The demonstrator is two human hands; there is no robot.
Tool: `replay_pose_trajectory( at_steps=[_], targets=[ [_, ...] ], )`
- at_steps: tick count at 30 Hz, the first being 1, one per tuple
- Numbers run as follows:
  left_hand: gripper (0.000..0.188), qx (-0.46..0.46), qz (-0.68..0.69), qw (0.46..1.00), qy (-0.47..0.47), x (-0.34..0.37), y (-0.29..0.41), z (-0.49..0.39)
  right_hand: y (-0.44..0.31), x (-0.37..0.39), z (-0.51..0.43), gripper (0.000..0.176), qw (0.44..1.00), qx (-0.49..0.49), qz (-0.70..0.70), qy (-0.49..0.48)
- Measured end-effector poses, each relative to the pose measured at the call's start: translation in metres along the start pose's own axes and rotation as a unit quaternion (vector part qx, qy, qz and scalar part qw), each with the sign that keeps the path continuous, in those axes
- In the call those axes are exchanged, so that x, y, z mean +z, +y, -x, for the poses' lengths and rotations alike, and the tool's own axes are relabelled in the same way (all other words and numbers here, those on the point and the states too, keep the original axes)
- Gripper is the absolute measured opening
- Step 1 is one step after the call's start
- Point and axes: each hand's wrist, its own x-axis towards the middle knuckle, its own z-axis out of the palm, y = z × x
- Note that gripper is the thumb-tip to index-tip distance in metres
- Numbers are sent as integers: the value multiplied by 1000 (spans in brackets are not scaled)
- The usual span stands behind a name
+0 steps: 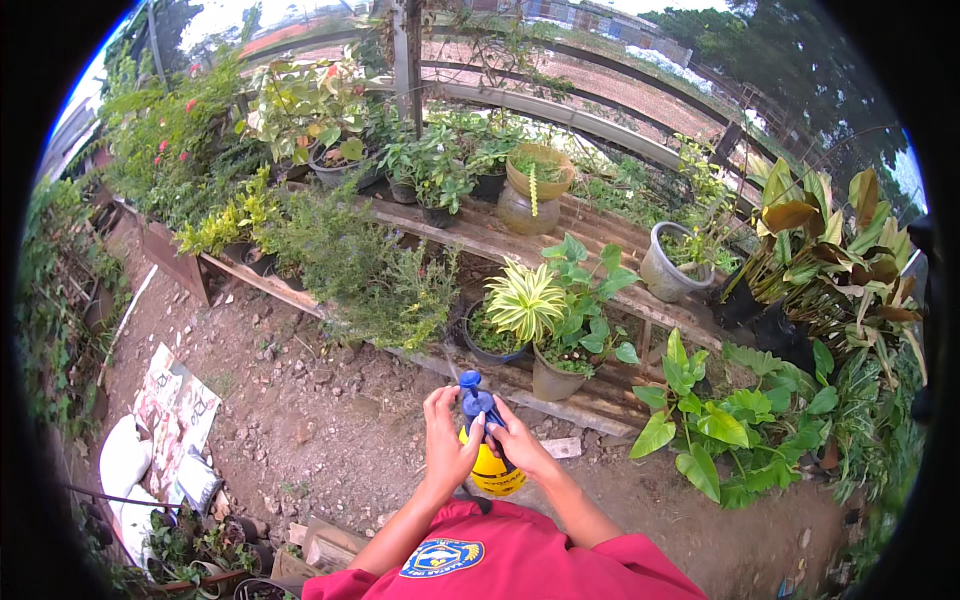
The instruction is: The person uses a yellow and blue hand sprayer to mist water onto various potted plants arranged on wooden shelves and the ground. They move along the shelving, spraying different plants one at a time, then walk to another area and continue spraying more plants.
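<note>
In front of my red shirt is a hand pump sprayer with a yellow bottle (pixel 497 474) and a blue head (pixel 477 403). My right hand (pixel 519 444) grips the blue handle, the thumb lying near its top. Cupped at the other side of the head is my left hand (pixel 450 441), its thumb against the blue part and its fingertips by the nozzle. A faint streak of spray leaves the nozzle toward the lower shelf. Beyond it stand a potted plant with striped yellow-green leaves (pixel 526 298) and a broad-leaved plant in a grey pot (pixel 559 375).
Tiered wooden shelves (pixel 480 244) carry several potted plants, including a fine-leaved bush (pixel 360 259) and a white-grey pot (pixel 670 274). Leafy plants (pixel 739 420) crowd the right. White sacks (pixel 126 461) and a printed sheet (pixel 174 401) lie on stony soil at left. A railing (pixel 570 116) runs behind.
</note>
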Motion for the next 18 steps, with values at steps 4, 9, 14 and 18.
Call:
replay_pose_trajectory(
  at_steps=[4,9,14,18],
  targets=[
    [54,-34,14,999,-23,1,-11,2,14,2,-16,52,1000,13,-18,8],
    [67,-102,49,993,-41,9,-31,7,33,0,-31,53,998,53,-22,37],
    [85,-170,95,980,-39,22,-49,14,39,-6,-46,55,996,63,-12,60],
    [84,-178,92,978,-63,31,-64,16,26,-12,-56,58,995,61,20,81]
  ],
)
